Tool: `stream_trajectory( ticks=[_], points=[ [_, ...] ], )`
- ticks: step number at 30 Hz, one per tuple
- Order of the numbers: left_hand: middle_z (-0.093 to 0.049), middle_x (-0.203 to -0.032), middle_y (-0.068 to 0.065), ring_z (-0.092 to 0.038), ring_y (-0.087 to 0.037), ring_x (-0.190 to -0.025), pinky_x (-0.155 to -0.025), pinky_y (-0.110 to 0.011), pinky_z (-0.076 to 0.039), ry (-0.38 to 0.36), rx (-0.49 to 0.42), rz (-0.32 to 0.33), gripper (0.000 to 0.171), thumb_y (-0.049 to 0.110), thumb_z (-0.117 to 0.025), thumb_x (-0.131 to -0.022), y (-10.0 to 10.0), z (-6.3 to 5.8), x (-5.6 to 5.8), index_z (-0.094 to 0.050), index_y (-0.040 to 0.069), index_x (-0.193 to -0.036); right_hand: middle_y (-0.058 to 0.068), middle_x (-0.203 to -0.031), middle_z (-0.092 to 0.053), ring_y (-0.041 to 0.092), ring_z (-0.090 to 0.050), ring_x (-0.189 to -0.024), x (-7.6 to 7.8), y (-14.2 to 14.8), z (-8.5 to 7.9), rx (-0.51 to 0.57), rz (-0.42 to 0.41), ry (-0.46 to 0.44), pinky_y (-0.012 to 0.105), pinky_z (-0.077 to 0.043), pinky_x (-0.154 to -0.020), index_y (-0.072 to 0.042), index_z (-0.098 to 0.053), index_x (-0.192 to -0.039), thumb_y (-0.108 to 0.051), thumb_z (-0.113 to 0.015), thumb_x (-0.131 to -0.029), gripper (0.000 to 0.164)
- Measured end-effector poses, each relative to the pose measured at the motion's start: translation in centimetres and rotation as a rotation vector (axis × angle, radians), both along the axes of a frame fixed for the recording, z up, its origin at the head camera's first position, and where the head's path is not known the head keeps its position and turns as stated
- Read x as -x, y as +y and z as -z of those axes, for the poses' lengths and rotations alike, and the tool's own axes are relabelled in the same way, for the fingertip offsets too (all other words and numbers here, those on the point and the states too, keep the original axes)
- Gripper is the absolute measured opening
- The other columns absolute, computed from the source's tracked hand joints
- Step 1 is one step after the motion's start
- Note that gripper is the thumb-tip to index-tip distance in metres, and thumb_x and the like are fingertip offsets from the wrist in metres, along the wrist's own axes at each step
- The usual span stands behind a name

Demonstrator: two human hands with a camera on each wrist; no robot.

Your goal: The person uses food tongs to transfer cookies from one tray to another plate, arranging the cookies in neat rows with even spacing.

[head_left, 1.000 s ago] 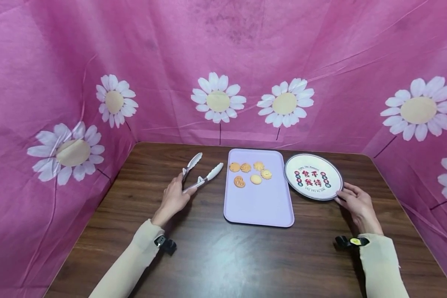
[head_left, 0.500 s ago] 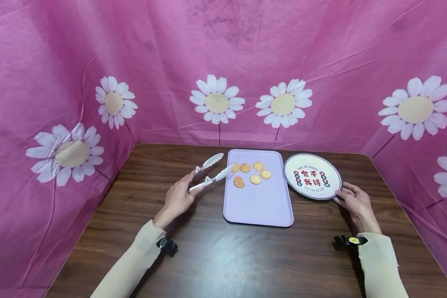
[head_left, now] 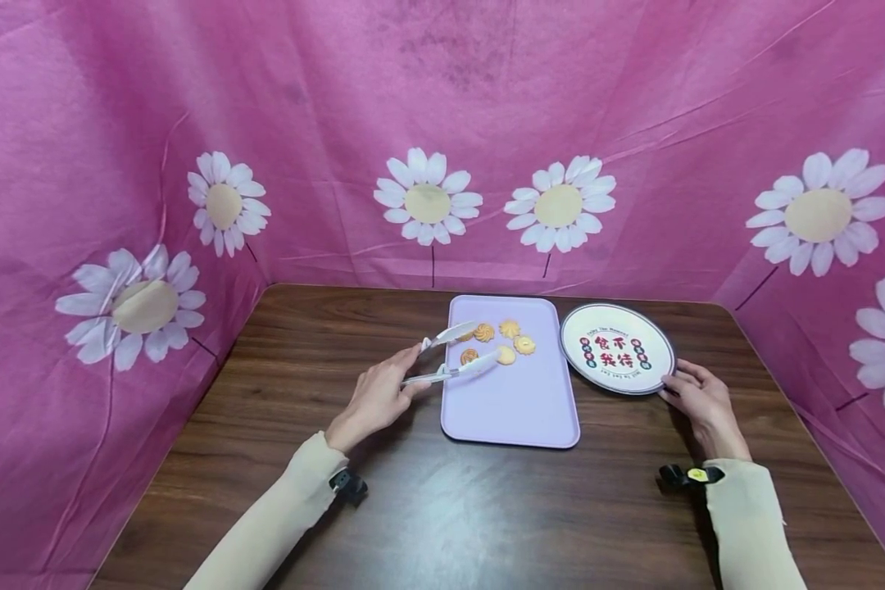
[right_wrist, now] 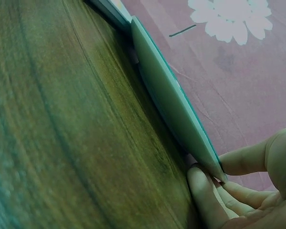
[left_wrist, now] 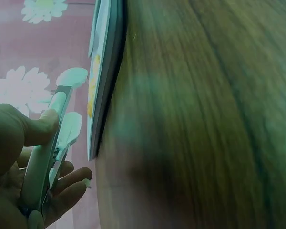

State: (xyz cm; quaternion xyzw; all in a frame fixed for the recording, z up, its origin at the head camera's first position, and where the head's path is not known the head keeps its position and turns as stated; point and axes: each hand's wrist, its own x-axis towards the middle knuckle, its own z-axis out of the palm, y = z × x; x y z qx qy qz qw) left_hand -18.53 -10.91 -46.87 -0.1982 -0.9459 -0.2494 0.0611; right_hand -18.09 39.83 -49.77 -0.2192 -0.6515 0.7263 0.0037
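Note:
My left hand (head_left: 378,400) grips white-tipped tongs (head_left: 442,375), whose two arms stand spread apart over the left part of a lilac tray (head_left: 512,418). On that tray lie several cookies (head_left: 510,329), some partly covered by the tong tips. In the left wrist view, the thumb lies along one arm of the tongs (left_wrist: 40,167), with fingers curled round the other side. A white plate (head_left: 618,350) with a dark rim and red lettering is just right of the tray. My right hand (head_left: 701,401) pinches its near right rim, thumb above and fingers beneath, as the right wrist view shows.
The brown wooden table (head_left: 442,524) carries the tray and plate towards its back edge. A pink cloth (head_left: 324,98) with white daisies hangs behind and along both sides. Each wrist wears a black strap.
My left hand has moved right with the tongs, bringing their tips from the bare table to over the tray's cookies. The right hand keeps its hold on the plate.

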Motion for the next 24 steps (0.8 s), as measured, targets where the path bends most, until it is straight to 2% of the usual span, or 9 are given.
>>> stream_trajectory(
  ticks=[5,9,16,24],
  points=[
    [-0.060,-0.152,-0.010,-0.064,-0.034,-0.131,-0.095,-0.056,-0.057,-0.006,0.026,0.022,0.061,0.033,-0.071,-0.099,1.0,0.1,0.1,-0.054,0.010,-0.152,-0.024,-0.080,-0.068,-0.009,-0.065,-0.078,0.1,-0.1,0.0,-0.041,0.012,-0.025,0.014,-0.058,-0.070,-0.001,-0.035,-0.153,0.003,-0.057,-0.100,0.057],
    [-0.060,-0.153,-0.007,-0.063,-0.030,-0.135,-0.098,-0.055,-0.056,-0.008,0.044,0.046,0.059,0.032,-0.070,-0.100,1.6,0.1,0.2,-0.054,0.009,-0.152,-0.025,-0.080,-0.066,-0.009,-0.064,-0.078,0.1,-0.1,0.1,-0.070,0.014,-0.033,0.014,-0.058,-0.070,0.003,-0.028,-0.159,0.001,-0.057,-0.101,0.064],
    [-0.063,-0.149,-0.007,-0.066,-0.032,-0.129,-0.096,-0.055,-0.057,0.012,0.042,0.069,0.057,0.031,-0.071,-0.099,2.2,0.0,0.5,-0.057,0.008,-0.149,-0.026,-0.081,-0.067,-0.009,-0.065,-0.078,0.0,-0.1,0.3,-0.065,0.013,-0.027,0.014,-0.058,-0.071,0.001,-0.033,-0.155,0.001,-0.056,-0.102,0.058],
    [-0.064,-0.147,-0.008,-0.068,-0.032,-0.126,-0.095,-0.052,-0.058,0.030,0.065,0.088,0.055,0.033,-0.070,-0.100,2.7,0.4,0.7,-0.058,0.009,-0.148,-0.028,-0.081,-0.065,-0.009,-0.063,-0.078,0.0,-0.1,0.1,-0.082,0.003,-0.029,0.014,-0.058,-0.071,0.006,-0.019,-0.163,0.000,-0.056,-0.102,0.072]
  ],
)
